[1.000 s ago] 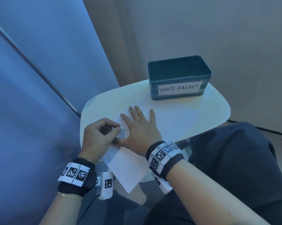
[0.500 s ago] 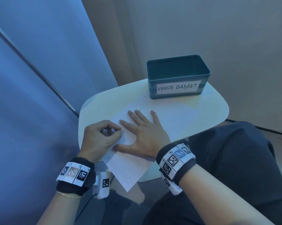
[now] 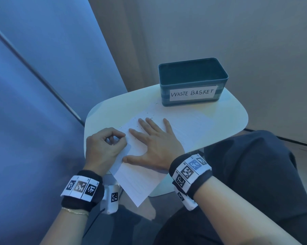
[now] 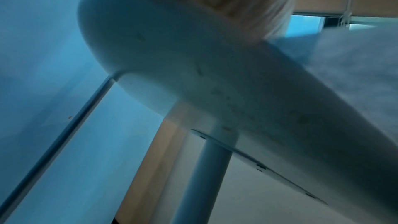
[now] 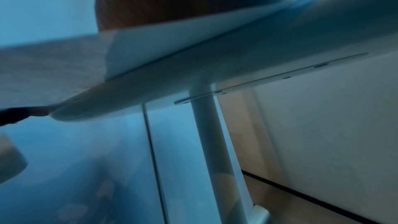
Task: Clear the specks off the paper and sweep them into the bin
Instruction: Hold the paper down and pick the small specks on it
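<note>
A lined paper point(image 3: 168, 144) lies on the white table point(image 3: 234, 117), its near corner overhanging at 6 o'clock. The right hand point(image 3: 156, 144) presses flat on it; the left hand point(image 3: 103, 147), at its 9 o'clock, curls its fingers at the paper's edge (what it pinches is unclear). Dark specks point(image 3: 145, 119) dot the sheet by the fingertips. The bin point(image 3: 191, 82) labelled "WASTE BASKET" stands at 12 o'clock.

The right hand point(image 3: 154, 144) has slid back along the paper point(image 3: 136, 177) toward the person, uncovering dark specks point(image 3: 150, 118) by its fingertips point(image 3: 141, 121).

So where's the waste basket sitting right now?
In the head view, the waste basket stands at the far right of the white table, beyond the paper and the right hand.
</note>
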